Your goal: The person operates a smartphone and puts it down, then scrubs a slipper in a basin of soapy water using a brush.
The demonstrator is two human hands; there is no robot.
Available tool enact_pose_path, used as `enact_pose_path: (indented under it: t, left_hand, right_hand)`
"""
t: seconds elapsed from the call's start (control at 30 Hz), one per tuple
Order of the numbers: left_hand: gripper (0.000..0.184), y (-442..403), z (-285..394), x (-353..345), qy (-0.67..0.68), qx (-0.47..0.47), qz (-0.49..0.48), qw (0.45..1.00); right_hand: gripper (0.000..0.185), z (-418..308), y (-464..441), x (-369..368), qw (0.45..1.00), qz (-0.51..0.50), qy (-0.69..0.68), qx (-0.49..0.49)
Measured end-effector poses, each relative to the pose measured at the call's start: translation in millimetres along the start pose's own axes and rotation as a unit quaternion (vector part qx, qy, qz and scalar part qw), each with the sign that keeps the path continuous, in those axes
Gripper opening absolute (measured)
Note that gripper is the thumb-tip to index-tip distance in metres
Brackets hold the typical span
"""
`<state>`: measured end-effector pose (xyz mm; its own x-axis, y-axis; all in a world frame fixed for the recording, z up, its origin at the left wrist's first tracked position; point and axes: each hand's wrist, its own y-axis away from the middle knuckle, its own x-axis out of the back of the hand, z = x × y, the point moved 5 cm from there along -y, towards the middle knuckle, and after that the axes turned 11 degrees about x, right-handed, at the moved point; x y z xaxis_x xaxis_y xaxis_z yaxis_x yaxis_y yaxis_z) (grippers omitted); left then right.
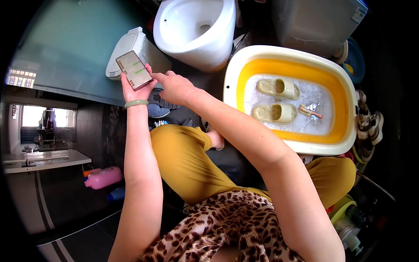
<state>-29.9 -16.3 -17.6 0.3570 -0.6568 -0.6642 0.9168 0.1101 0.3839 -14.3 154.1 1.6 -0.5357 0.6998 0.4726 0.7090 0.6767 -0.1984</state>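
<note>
My left hand (136,90) is wrapped round a smartphone (133,70), whose lit screen shows what looks like a chat with green bubbles. A pale green bangle circles the left wrist. My right hand (173,87) reaches across to the phone, its index finger stretched to the screen's right edge; whether it touches cannot be made out. To the right, a white and yellow basin (349,105) holds sudsy water. Two pale slippers, an upper slipper (278,88) and a lower slipper (275,113), lie in the suds beside a scrubbing brush (310,112).
Beyond the phone stand a lidded white bin (124,48) and a toilet (192,48). Shoes (158,111) lie on the dark floor below my hands. More shoes (371,126) line the basin's right side. A pink bottle (104,177) lies at the left.
</note>
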Motion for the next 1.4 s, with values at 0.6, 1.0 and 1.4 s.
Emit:
enact_pose_path:
  t: [0.6,1.0,1.4]
  left_hand:
    - [0.061,4.9,1.7,-3.7,0.079,0.058,-0.099,0.990]
    - [0.057,6.9,-0.5,-1.8,0.068,0.050,-0.062,0.994]
    - [0.059,8.8,-4.4,-6.1,0.024,0.036,-0.014,0.999]
  right_hand:
    - [0.061,-4.3,-4.2,-9.2,0.999,-0.032,0.023,-0.021]
    - [0.064,-2.1,-5.9,-9.7,0.999,-0.026,0.039,-0.007]
    - [0.070,-12.0,-10.4,-4.3,0.996,-0.071,0.045,-0.020]
